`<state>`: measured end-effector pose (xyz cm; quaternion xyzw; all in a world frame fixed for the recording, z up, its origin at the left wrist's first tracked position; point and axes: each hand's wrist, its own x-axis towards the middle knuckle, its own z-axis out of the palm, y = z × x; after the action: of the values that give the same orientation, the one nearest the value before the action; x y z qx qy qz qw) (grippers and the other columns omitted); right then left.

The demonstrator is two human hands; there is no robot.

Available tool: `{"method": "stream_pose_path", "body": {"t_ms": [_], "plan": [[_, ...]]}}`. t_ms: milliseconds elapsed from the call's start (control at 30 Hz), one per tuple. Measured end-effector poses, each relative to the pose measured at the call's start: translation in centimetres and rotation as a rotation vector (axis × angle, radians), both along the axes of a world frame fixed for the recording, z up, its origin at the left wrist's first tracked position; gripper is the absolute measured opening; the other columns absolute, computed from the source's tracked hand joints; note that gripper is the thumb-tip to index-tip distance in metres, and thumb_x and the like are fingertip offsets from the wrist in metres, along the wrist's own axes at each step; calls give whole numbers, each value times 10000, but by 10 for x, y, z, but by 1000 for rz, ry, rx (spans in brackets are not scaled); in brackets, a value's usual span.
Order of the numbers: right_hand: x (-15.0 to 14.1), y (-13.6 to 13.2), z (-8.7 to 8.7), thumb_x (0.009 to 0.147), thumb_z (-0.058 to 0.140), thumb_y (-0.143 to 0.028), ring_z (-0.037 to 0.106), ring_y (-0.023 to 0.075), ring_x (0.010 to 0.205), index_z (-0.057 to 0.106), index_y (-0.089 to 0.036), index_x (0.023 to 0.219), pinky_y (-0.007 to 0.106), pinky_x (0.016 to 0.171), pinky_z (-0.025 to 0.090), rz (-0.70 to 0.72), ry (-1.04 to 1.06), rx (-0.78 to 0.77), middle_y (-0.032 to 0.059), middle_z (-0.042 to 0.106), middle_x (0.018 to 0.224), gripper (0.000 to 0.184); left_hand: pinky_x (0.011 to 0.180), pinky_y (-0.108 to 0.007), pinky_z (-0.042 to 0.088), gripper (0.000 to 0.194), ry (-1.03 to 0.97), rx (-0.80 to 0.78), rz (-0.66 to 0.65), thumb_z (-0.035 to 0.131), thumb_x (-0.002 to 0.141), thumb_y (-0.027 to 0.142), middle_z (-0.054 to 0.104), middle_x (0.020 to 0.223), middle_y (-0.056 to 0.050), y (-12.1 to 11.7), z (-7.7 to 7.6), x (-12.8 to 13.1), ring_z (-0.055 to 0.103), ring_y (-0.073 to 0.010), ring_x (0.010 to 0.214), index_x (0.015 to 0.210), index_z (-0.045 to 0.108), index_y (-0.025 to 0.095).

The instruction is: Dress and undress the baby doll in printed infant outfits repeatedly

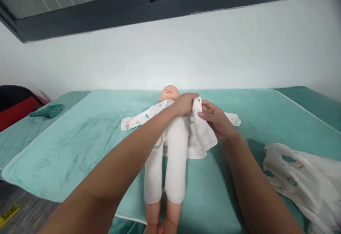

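Observation:
A baby doll (pixel 176 148) lies on its back on the teal cover, head toward the wall and bare feet toward me. It has white legs and torso and a white baby shirt (pixel 144 118) with a small green print; the sleeves stretch out to both sides. My left hand (pixel 188 103) is closed at the doll's upper chest, its fingertips at the shirt's front panel and partly hidden. Beside it, my right hand (pixel 216 119) pinches the edge of the same panel between thumb and fingers. The panel is folded up, showing its plain inner side.
A printed white garment (pixel 306 180) lies crumpled at the right. The teal cover (pixel 71 138) spreads over the bed up to a white wall (pixel 170 56) under a dark window frame (pixel 87 15). A red and black object (pixel 18 107) stands at the far left.

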<state>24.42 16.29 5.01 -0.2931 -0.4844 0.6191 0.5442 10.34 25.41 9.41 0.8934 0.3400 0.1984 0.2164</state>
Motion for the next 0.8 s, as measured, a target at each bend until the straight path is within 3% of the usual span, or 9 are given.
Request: {"method": "stream_pose_path", "body": {"t_ms": [167, 333, 433, 500, 667, 800], "plan": [[-10, -8, 0, 737, 807, -272, 641, 208, 1066, 632, -284, 1264, 308, 851, 527, 187, -95, 64, 47, 636, 1329, 555, 778, -305, 467, 160, -118, 152, 216, 465, 706, 86, 660, 813, -14, -4, 12, -42, 583, -163, 805, 752, 575, 193], [-11, -19, -3, 799, 750, -368, 656, 204, 900, 669, -260, 1250, 290, 649, 497, 373, -144, 108, 106, 658, 1277, 471, 850, -324, 482, 93, -293, 225, 517, 492, 800, 133, 655, 942, -42, -28, -6, -89, 590, -175, 918, 804, 554, 203], [-12, -21, -3, 793, 744, -398, 630, 175, 761, 718, -253, 1154, 279, 583, 463, 241, -92, 75, 90, 711, 1102, 390, 859, -318, 491, 102, -378, 194, 697, 498, 840, 153, 656, 986, -41, -57, -32, -120, 602, -173, 946, 897, 560, 211], [-15, -21, -4, 781, 747, -387, 587, 147, 689, 742, -252, 1075, 262, 547, 436, 115, -48, 47, 59, 703, 980, 324, 857, -316, 497, 84, -401, 131, 733, 493, 880, 195, 664, 976, -37, -80, -54, -137, 612, -172, 939, 909, 570, 212], [-26, -16, -10, 774, 721, -327, 532, 117, 629, 730, -258, 942, 242, 531, 413, -84, 6, 2, 0, 619, 812, 182, 808, -323, 509, 157, -386, -105, 622, 448, 928, 233, 688, 984, -39, -135, -102, -154, 631, -180, 894, 986, 593, 219], [-31, -15, -19, 767, 690, -340, 483, 111, 585, 702, -248, 920, 242, 475, 335, -163, -72, -10, 1, 599, 796, 179, 758, -322, 498, 120, -384, -106, 584, 444, 907, 192, 674, 895, -30, -161, -114, -150, 618, -179, 823, 908, 561, 222]]}}
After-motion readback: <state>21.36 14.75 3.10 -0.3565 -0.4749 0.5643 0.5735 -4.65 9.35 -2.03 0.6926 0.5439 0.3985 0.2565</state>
